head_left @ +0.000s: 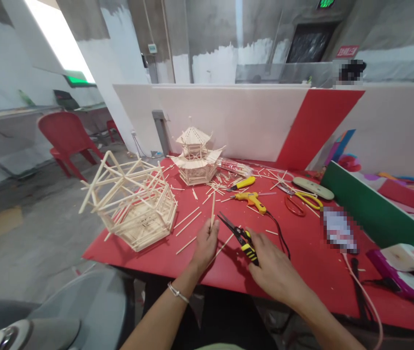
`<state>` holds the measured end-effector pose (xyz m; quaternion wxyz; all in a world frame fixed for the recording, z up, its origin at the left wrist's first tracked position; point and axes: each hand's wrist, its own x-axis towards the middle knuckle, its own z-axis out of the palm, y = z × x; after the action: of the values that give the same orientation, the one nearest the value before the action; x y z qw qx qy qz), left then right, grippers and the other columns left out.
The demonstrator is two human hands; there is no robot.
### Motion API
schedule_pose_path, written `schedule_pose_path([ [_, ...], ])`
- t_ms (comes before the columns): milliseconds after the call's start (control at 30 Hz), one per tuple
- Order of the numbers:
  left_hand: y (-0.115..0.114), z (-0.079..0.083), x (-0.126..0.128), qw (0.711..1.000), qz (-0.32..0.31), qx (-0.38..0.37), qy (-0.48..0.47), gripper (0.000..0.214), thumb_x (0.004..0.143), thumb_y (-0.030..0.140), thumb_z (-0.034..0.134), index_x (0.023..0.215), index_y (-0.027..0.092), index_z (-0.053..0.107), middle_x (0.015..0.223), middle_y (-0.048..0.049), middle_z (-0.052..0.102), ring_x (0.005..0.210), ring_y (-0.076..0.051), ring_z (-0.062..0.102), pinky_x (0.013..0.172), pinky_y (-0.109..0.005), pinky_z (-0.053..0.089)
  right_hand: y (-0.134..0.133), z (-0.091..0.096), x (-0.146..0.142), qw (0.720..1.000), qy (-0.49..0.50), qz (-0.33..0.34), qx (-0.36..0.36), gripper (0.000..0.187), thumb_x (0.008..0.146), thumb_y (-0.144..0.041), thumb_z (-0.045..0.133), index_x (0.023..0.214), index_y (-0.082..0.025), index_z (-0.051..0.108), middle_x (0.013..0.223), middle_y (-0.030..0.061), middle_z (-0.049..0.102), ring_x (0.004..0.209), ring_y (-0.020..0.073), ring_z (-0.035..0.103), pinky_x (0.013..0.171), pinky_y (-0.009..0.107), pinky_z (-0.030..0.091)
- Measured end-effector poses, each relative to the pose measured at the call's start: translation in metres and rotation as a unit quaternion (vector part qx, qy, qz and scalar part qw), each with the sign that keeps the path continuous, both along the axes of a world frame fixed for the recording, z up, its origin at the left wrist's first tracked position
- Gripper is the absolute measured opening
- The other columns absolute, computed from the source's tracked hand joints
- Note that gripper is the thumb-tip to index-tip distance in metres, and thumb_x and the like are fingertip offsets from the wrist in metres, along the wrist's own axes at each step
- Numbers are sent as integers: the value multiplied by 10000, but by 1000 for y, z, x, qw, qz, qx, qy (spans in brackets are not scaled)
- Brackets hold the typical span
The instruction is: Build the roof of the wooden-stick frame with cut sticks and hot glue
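My left hand (206,243) is closed around a thin wooden stick (213,209) that points up and away from me. In my right hand (270,257) is a pair of long-nosed pliers (242,239) with black and yellow handles. Their dark jaws look slightly parted, beside the stick but apart from it. To the left stands an open frame model (137,214) built of sticks, reaching over the table's left edge. Behind it is a stick pagoda (194,158) with two roof tiers. Loose sticks (188,221) lie near my left hand.
A yellow glue gun (252,200), a yellow-handled cutter (243,183) and scissors (307,198) lie on the red table (301,272). A green board (378,204) and a purple power strip (398,277) are at right. A grey stool (82,301) holds a flask (31,333).
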<state>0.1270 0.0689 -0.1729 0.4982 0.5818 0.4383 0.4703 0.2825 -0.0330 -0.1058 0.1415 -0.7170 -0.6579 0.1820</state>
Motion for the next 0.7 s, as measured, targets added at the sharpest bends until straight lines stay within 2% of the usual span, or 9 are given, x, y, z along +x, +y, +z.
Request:
schedule_pose_path([
  [167,3,-12,0,998,6,-34,-46,485,837,604,519,616,197,375,614,51,330,582,-103,292,532,-231,256,2,-3,-10,1000,-19,6,1,623,852,-274,476,1433,-87,352,1233,185,547,1154,310,534,961,420,413],
  [300,6,-20,5,994,10,-82,-76,526,822,613,523,571,217,284,502,87,234,472,-72,187,464,-230,158,3,-2,-14,999,-36,27,7,628,845,-256,473,1437,-92,344,1228,180,543,1135,305,531,945,413,413],
  [467,8,-20,9,986,10,-117,-119,546,761,560,606,512,221,259,439,98,214,424,-46,152,442,-227,126,6,4,-14,993,-107,39,26,659,817,-222,485,1445,-82,340,1181,180,553,1057,307,539,895,413,419],
  [567,7,-19,9,980,4,-133,-147,530,687,462,686,475,213,268,424,100,218,414,-36,157,437,-219,126,10,10,-14,987,-145,56,35,671,789,-188,494,1436,-74,357,1162,182,555,1034,303,536,882,410,412],
  [700,6,-22,9,970,10,-157,-185,463,649,373,727,470,194,339,439,96,264,429,-37,201,438,-206,192,12,19,-14,982,-171,75,39,685,761,-169,503,1430,-95,374,1146,172,552,1016,299,534,863,410,407],
])
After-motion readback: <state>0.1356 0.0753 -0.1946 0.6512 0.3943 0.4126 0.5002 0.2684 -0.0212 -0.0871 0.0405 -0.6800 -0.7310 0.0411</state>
